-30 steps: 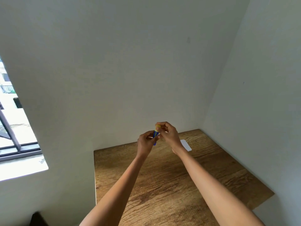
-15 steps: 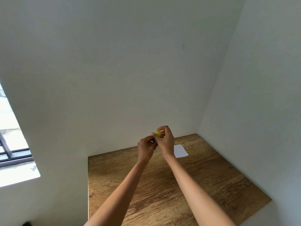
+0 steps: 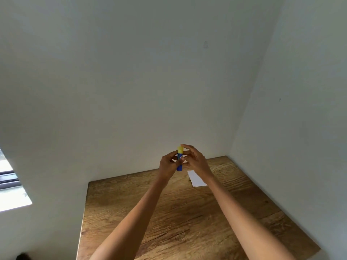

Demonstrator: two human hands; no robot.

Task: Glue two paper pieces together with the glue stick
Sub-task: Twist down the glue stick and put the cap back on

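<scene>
Glue stick, a small blue cylinder with a yellow cap, held upright above the far end of the table. The left hand is closed around the blue barrel; the right hand pinches the cap with its fingertips. A flat white paper lies on the table just below the right wrist, partly hidden. The tabletop is brown, grained wood, set into a corner of plain pale walls. A window shows at left.

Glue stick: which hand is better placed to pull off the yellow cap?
Probably the right hand: its fingertips sit at the yellow cap, while the left hand grips the blue barrel of the glue stick.
</scene>
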